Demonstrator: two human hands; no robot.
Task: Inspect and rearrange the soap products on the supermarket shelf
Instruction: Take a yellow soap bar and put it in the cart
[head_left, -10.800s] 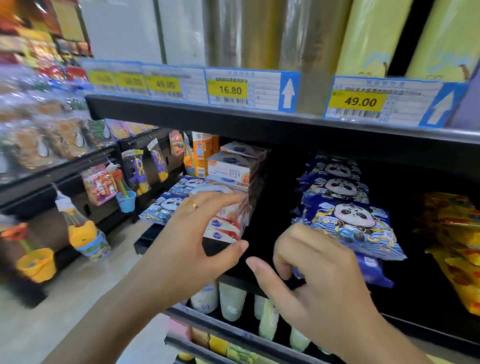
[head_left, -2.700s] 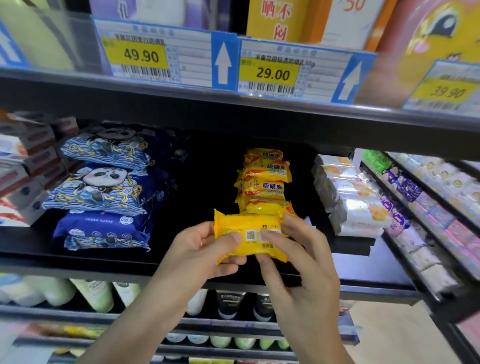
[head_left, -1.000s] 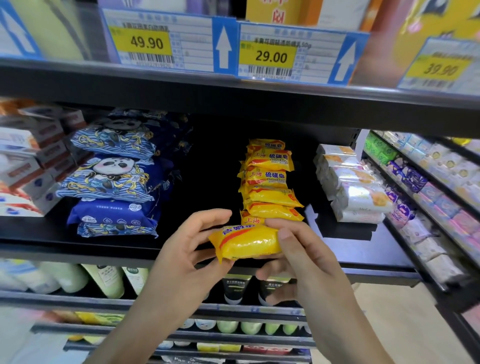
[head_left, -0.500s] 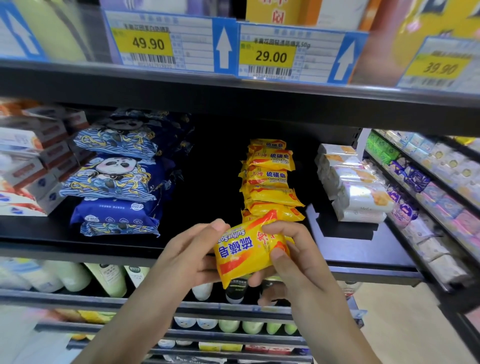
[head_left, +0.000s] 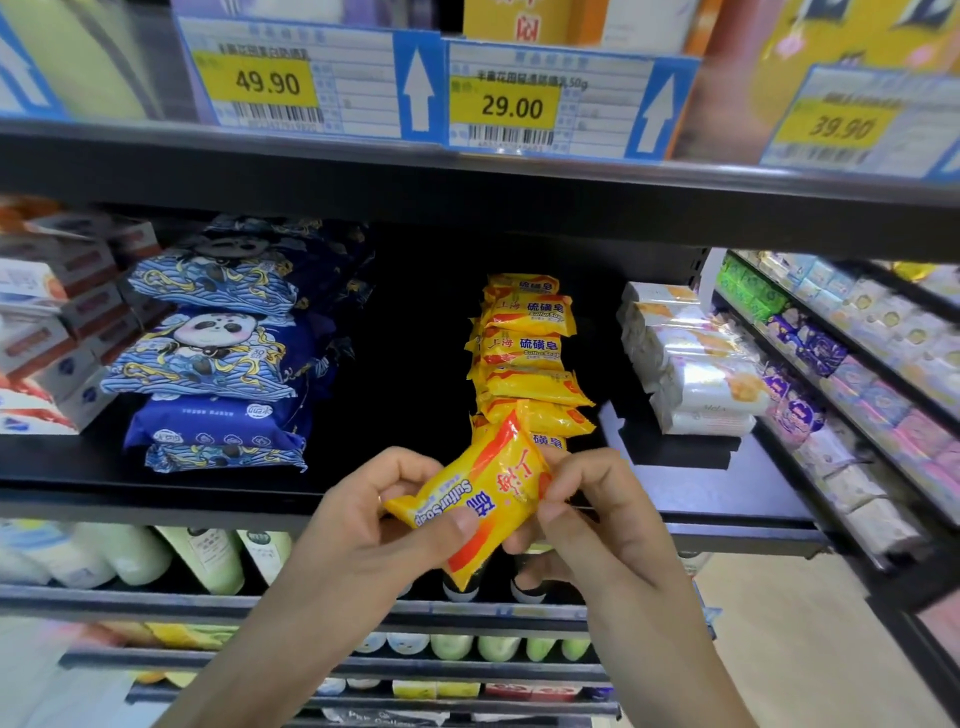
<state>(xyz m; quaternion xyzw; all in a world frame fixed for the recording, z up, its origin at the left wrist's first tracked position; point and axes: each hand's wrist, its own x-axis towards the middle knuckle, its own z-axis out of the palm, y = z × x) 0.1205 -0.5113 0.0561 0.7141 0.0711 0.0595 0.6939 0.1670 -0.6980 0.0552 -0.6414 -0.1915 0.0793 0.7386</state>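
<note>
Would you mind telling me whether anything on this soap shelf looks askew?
The yellow soap stack leans unevenly, its packs skewed. The panda packs also sit crooked. Both hands hold one yellow soap pack tilted.

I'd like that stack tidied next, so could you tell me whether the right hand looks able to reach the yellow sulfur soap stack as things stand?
Probably not yet: the right hand shares a grip on the sulfur soap packet with the left hand. The yellow sulfur soap stack stands just behind, unobstructed.

left hand (head_left: 374, 525): bare, no sleeve | right hand (head_left: 597, 519): bare, no sleeve
</note>
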